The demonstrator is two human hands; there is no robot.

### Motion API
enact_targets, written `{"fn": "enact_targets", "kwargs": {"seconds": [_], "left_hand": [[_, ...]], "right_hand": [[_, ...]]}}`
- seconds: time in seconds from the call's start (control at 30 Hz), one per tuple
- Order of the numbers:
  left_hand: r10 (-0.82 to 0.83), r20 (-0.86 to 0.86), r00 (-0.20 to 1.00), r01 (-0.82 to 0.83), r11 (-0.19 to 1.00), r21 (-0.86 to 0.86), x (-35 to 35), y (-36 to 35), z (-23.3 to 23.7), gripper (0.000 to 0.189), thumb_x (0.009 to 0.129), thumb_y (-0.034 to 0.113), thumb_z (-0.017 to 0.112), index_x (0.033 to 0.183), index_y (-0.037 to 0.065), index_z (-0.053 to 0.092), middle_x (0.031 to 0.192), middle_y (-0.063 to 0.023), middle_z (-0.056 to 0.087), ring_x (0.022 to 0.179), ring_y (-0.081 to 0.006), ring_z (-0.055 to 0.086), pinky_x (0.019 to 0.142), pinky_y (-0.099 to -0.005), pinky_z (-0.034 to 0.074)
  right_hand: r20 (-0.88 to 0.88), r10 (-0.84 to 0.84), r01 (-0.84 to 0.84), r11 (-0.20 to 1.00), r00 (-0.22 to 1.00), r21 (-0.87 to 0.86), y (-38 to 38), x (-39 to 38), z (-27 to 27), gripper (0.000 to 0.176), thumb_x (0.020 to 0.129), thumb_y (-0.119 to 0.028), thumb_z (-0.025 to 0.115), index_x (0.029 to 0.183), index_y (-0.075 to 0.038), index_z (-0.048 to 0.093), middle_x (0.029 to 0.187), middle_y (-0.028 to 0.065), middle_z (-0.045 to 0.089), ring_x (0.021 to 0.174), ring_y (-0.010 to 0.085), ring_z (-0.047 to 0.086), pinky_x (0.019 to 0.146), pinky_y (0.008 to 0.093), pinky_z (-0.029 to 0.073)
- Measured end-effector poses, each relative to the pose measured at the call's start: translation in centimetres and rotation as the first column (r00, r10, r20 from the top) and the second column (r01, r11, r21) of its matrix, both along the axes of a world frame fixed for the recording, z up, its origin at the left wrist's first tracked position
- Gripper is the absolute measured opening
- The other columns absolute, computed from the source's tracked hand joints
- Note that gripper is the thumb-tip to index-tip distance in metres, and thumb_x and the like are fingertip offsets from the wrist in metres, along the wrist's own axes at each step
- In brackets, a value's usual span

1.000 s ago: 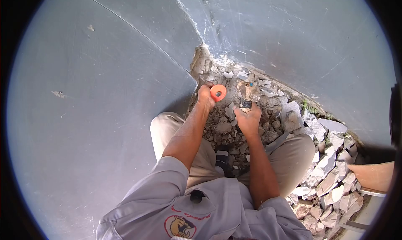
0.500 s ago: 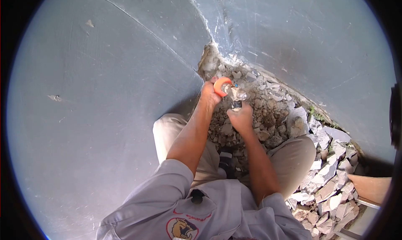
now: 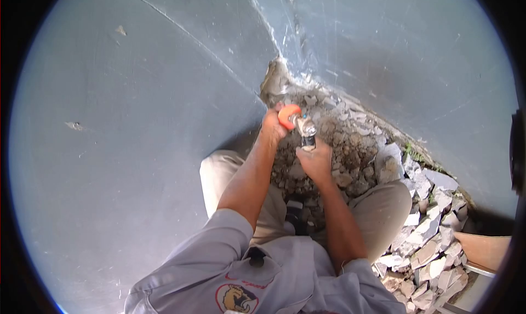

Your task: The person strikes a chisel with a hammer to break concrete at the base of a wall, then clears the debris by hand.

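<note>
My left hand (image 3: 274, 122) is closed around a tool just behind an orange round guard (image 3: 290, 117), near the broken corner of the wall. The tool, perhaps a chisel (image 3: 295, 120), has most of its shaft hidden. My right hand (image 3: 315, 156) grips the black handle of a hammer (image 3: 308, 132), whose metal head is against or very close to the tool's end beside the guard. Under both hands lies broken rubble (image 3: 350, 150). The exact contact between hammer and tool is too small to tell.
Grey walls (image 3: 137, 122) rise on the left and at the upper right, meeting at a chipped corner (image 3: 275, 78). Larger broken slabs (image 3: 430, 232) are piled at the right. A brown curved piece (image 3: 485, 251) lies at the lower right. My knees flank the rubble.
The hammer head looks turned and slightly lower and left, sharper than before. The orange guard has shifted a little left and tilted. Both hands keep their grips.
</note>
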State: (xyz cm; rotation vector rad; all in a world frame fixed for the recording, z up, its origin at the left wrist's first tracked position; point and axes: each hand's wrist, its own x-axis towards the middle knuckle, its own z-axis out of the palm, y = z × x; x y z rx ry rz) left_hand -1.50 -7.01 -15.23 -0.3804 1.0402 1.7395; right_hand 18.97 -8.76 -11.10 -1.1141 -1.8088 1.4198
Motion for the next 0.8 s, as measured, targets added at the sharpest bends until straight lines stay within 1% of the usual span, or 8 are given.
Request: {"fn": "enact_targets", "kwargs": {"seconds": [0.13, 0.27, 0.33, 0.37, 0.47, 0.6, 0.7, 0.8], "left_hand": [[0.048, 0.002, 0.999, -0.048, 0.998, -0.046, -0.1, -0.4, -1.0, 0.022, 0.103, 0.025, 0.045, 0.111, 0.009, 0.058, 0.105, -0.01, 0.066, 0.098, -0.0269, 0.064, 0.09, -0.0475, 0.054], [0.053, 0.021, 0.998, -0.052, 0.998, -0.045, -1.3, -0.2, -2.1, 0.023, 0.102, 0.025, 0.044, 0.109, 0.009, 0.059, 0.106, -0.0108, 0.066, 0.097, -0.0276, 0.065, 0.088, -0.0499, 0.054], [-0.082, 0.086, 0.993, 0.083, 0.997, -0.002, -1.1, -0.3, -0.9, 0.02, 0.102, 0.023, 0.045, 0.107, 0.008, 0.058, 0.103, -0.0112, 0.066, 0.095, -0.028, 0.065, 0.088, -0.0506, 0.055], [-0.071, 0.077, 0.994, 0.072, 0.997, -0.007, -0.3, -0.3, -1.2, 0.019, 0.102, 0.022, 0.046, 0.107, 0.008, 0.058, 0.102, -0.0112, 0.065, 0.094, -0.0282, 0.065, 0.088, -0.0508, 0.054], [-0.045, 0.09, 0.995, 0.039, 0.997, 0.07, -2.1, -1.2, -5.5, 0.015, 0.102, 0.019, 0.046, 0.104, 0.009, 0.057, 0.096, -0.0113, 0.063, 0.092, -0.0291, 0.064, 0.088, -0.0512, 0.054], [-0.057, -0.09, 0.994, 0.044, 0.988, -0.147, 1.4, -0.6, 0.7, 0.013, 0.102, 0.018, 0.048, 0.103, 0.01, 0.057, 0.095, -0.0077, 0.063, 0.089, -0.025, 0.064, 0.082, -0.0466, 0.056], [-0.106, -0.124, 0.987, 0.088, 0.986, -0.141, 1.3, -0.6, -4.4, 0.011, 0.102, 0.016, 0.048, 0.105, 0.01, 0.057, 0.097, -0.0063, 0.062, 0.088, -0.0233, 0.064, 0.081, -0.0452, 0.056], [-0.022, -0.112, 0.993, 0.004, 0.988, -0.155, 3.4, -0.6, -1.6, 0.009, 0.1, 0.012, 0.049, 0.104, 0.01, 0.057, 0.098, -0.0062, 0.062, 0.086, -0.0219, 0.064, 0.08, -0.0431, 0.056]], "right_hand": [[-0.156, -0.083, 0.118, 0.965, 0.984, 0.233, -1.0, 2.5, 5.7, 0.028, 0.075, -0.015, 0.071, 0.099, -0.001, 0.067, 0.088, 0.0205, 0.068, 0.078, 0.0342, 0.069, 0.068, 0.0423, 0.054], [-0.256, -0.18, 0.283, 0.843, 0.95, 0.458, -1.7, 0.8, 0.8, 0.026, 0.078, -0.015, 0.07, 0.101, -0.004, 0.068, 0.096, 0.0194, 0.069, 0.08, 0.0355, 0.068, 0.069, 0.0413, 0.054], [-0.025, 0.049, -0.047, 0.996, 0.998, 0.071, -0.5, -0.4, -0.6, 0.026, 0.074, -0.015, 0.07, 0.096, -0.001, 0.066, 0.085, 0.0217, 0.068, 0.078, 0.0416, 0.066, 0.072, 0.0461, 0.053], [0.208, 0.042, -0.042, 0.999, 0.977, -0.005, -0.2, -1.1, -1.0, 0.027, 0.07, -0.015, 0.07, 0.092, 0.0, 0.064, 0.078, 0.0228, 0.066, 0.077, 0.0432, 0.065, 0.073, 0.0498, 0.051], [0.107, 0.03, -0.03, 1.0, 0.994, -0.009, -1.6, 0.2, 0.1, 0.027, 0.07, -0.016, 0.071, 0.09, 0.001, 0.063, 0.079, 0.0224, 0.067, 0.077, 0.043, 0.066, 0.074, 0.0496, 0.051], [-0.024, -0.077, 0.077, 0.997, 0.997, -0.011, -1.1, 1.5, 1.3, 0.026, 0.07, -0.016, 0.072, 0.088, 0.002, 0.062, 0.077, 0.0219, 0.067, 0.075, 0.0416, 0.066, 0.071, 0.0477, 0.051], [-0.056, -0.155, 0.157, 0.987, 0.986, 0.027, -0.4, 2.6, 0.7, 0.025, 0.069, -0.013, 0.074, 0.086, 0.002, 0.062, 0.074, 0.0202, 0.067, 0.069, 0.0371, 0.067, 0.066, 0.0435, 0.052], [-0.099, -0.224, 0.225, 0.974, 0.97, -0.004, 0.0, 3.0, 1.3, 0.023, 0.069, -0.011, 0.075, 0.085, 0.003, 0.063, 0.07, 0.0169, 0.067, 0.064, 0.0313, 0.067, 0.063, 0.0401, 0.051]]}}
